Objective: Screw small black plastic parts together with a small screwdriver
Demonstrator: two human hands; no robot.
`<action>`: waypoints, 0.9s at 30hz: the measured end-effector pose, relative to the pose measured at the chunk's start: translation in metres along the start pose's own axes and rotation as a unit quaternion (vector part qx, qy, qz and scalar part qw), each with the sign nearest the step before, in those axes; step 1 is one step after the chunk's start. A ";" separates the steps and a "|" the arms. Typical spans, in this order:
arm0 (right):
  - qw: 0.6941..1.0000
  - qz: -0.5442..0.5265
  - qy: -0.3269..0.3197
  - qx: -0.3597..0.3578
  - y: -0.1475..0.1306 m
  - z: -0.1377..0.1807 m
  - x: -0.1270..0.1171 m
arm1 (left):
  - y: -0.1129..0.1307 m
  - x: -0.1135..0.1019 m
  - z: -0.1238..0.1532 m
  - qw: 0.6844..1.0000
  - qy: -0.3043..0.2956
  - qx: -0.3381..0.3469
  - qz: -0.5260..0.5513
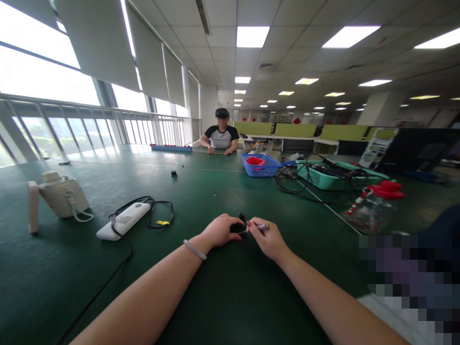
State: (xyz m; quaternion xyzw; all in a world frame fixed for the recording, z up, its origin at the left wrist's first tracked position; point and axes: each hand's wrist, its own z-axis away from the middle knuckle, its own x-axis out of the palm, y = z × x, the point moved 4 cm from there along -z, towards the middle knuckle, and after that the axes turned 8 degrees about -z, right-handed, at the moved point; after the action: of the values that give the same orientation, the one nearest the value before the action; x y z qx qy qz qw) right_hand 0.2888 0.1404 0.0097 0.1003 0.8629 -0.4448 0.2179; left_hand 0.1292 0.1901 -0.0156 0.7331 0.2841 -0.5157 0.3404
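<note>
My left hand (222,230), with a pale band on its wrist, has thumb and fingers closed around a small black part (235,228) on the green table (201,191). The fingers cover much of that part, so its kind is unclear. Pinched in my right hand (269,242) is a small screwdriver (266,227) with a gold-toned handle. Its thin metal shaft points left at the black part; whether the tip touches is too small to tell. Another little black piece (242,217) shows just beyond my fingertips.
To the left lie a white power bank (124,221) with a black cable and a beige bottle (64,196). A blue basket (260,165), a green basket (312,177) with cables and a red-lidded jar (375,208) stand right. Another person (221,136) sits across the table.
</note>
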 end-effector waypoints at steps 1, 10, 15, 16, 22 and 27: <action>1.000 -0.004 -0.001 0.006 0.002 0.000 0.000 | 0.000 0.000 0.000 1.000 0.001 0.001 0.000; 0.998 -0.041 -0.033 0.036 0.004 0.000 0.005 | 0.002 -0.001 0.001 1.000 0.003 0.015 0.002; 0.999 -0.039 -0.017 0.025 -0.002 0.003 0.004 | 0.004 -0.003 0.002 1.000 0.003 0.014 0.002; 0.999 -0.041 -0.008 0.019 -0.004 0.003 0.002 | 0.005 -0.003 0.002 1.000 0.003 0.015 0.004; 0.998 0.007 0.061 -0.027 -0.011 0.003 -0.006 | 0.006 -0.004 0.002 1.000 0.006 0.021 0.000; 0.999 0.027 0.034 0.003 0.002 0.000 -0.001 | 0.006 -0.004 0.003 1.000 0.015 0.024 0.003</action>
State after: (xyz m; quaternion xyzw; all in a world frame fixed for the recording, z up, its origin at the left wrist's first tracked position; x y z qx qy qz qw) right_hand 0.2902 0.1411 0.0087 0.1391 0.8653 -0.4381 0.2001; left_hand 0.1311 0.1837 -0.0111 0.7495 0.2745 -0.5101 0.3205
